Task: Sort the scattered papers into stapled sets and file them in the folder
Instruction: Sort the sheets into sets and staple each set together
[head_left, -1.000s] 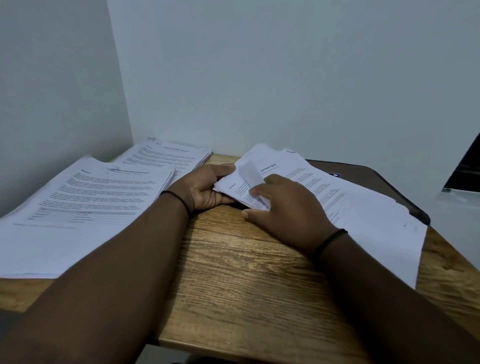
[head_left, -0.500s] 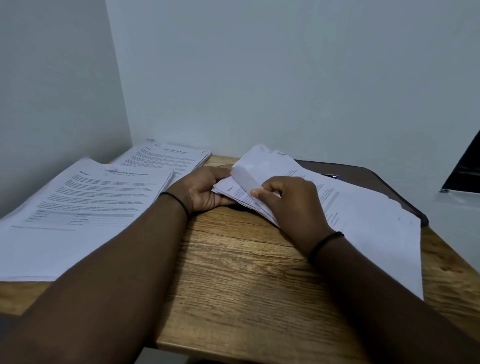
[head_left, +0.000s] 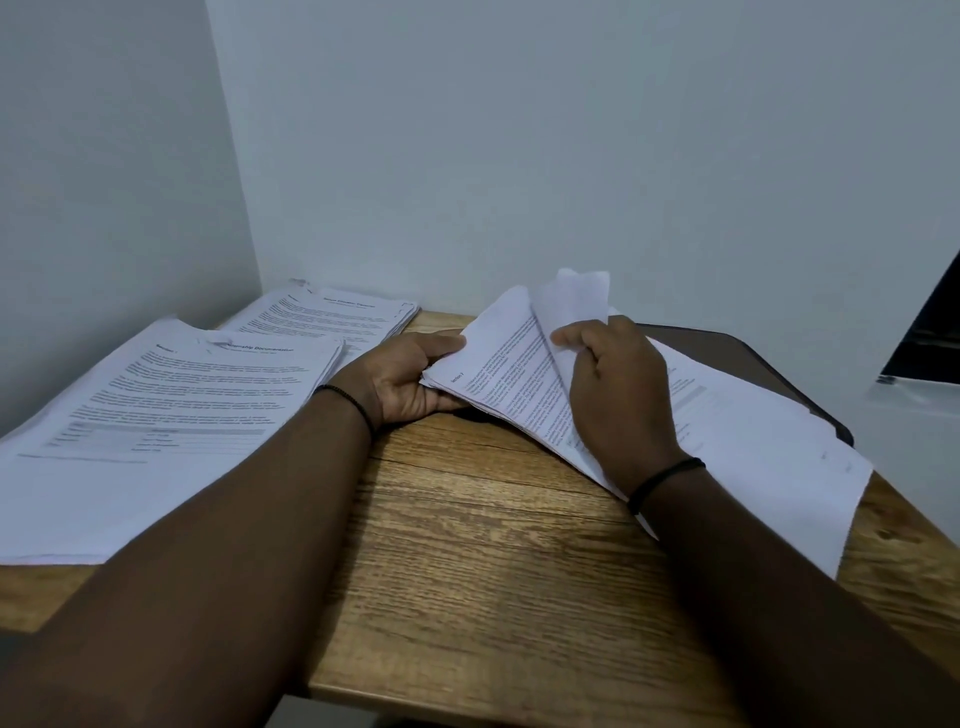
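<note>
A loose pile of printed papers (head_left: 737, 441) lies on the right half of the wooden table, partly over a dark brown folder (head_left: 753, 358). My left hand (head_left: 410, 379) grips the pile's near left corner, thumb on top. My right hand (head_left: 613, 384) pinches the top sheet (head_left: 576, 296) and peels its corner up and back, which bares a text page (head_left: 498, 364) beneath. Two neater stacks sit on the left: a large near stack (head_left: 156, 415) and a smaller far stack (head_left: 332, 317) by the wall corner.
The wooden table (head_left: 493, 571) stands in a corner between two pale walls. A dark object (head_left: 930, 332) leans at the far right edge, above a white surface. Bare wood shows between my forearms, toward the front edge.
My right hand has lifted the top sheet's corner higher and folded it back toward the wall, exposing more of the text page under it. My left hand has stayed on the pile's corner.
</note>
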